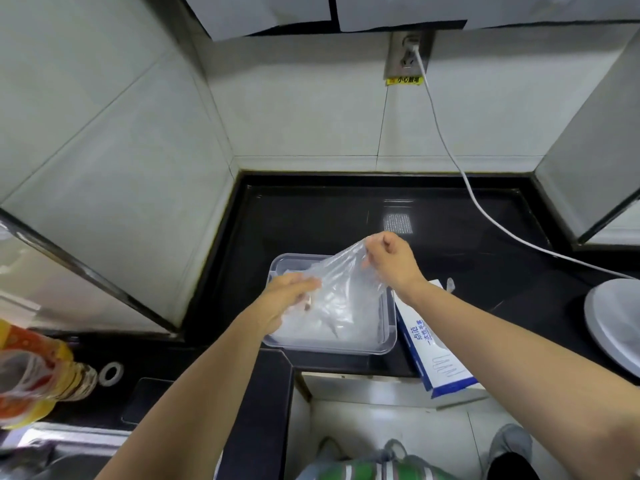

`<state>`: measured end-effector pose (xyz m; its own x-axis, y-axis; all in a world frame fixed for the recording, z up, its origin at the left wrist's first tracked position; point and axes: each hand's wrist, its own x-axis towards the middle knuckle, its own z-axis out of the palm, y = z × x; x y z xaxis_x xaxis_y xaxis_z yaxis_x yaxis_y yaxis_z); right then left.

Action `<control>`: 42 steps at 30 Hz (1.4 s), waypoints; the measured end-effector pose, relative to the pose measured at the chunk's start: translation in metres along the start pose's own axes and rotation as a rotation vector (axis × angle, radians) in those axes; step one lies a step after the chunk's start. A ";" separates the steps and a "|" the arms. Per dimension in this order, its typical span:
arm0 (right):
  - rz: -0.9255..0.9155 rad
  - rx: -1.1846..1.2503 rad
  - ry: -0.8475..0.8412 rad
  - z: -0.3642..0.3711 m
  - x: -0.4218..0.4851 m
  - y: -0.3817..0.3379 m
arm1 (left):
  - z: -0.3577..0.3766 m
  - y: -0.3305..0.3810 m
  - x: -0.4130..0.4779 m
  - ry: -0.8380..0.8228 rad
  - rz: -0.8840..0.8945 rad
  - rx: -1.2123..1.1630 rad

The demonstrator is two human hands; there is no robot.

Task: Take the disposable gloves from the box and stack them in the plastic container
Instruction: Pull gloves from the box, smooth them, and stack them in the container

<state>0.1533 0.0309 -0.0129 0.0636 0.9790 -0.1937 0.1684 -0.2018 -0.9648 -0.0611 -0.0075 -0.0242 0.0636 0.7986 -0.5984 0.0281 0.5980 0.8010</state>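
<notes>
right grip: right hand (391,261) pinched the top edge of the glove (346,292), fingers curled round it
left grip: left hand (287,296) held the glove's lower-left edge, fingers nearly straight, thumb hidden
glove: clear, stretched between both hands, tilted, hanging over the container
container: plastic container (390,336) on the black counter (311,216), more clear gloves lying inside, count unclear
box: blue-white box (440,355) just beside the container at 3 o'clock, overhanging the counter edge
cable: white cable (485,209) at 1 o'clock, running from the wall socket (408,55)
bottle: bottle (45,372) at 8 o'clock, well apart
</notes>
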 end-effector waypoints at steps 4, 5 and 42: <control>0.013 -0.057 0.030 0.011 -0.010 0.010 | -0.003 0.002 0.009 0.263 -0.011 -0.215; 0.019 -0.065 0.039 0.015 -0.013 0.012 | -0.001 0.001 0.012 0.269 -0.024 -0.280; 0.219 -1.016 -0.591 0.060 -0.006 0.086 | 0.044 -0.029 0.033 0.506 0.576 1.158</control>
<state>0.1079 0.0094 -0.1051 -0.2300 0.7288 -0.6449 0.9280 -0.0353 -0.3708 -0.0162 -0.0014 -0.0669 -0.0084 0.9971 0.0754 0.9396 -0.0180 0.3418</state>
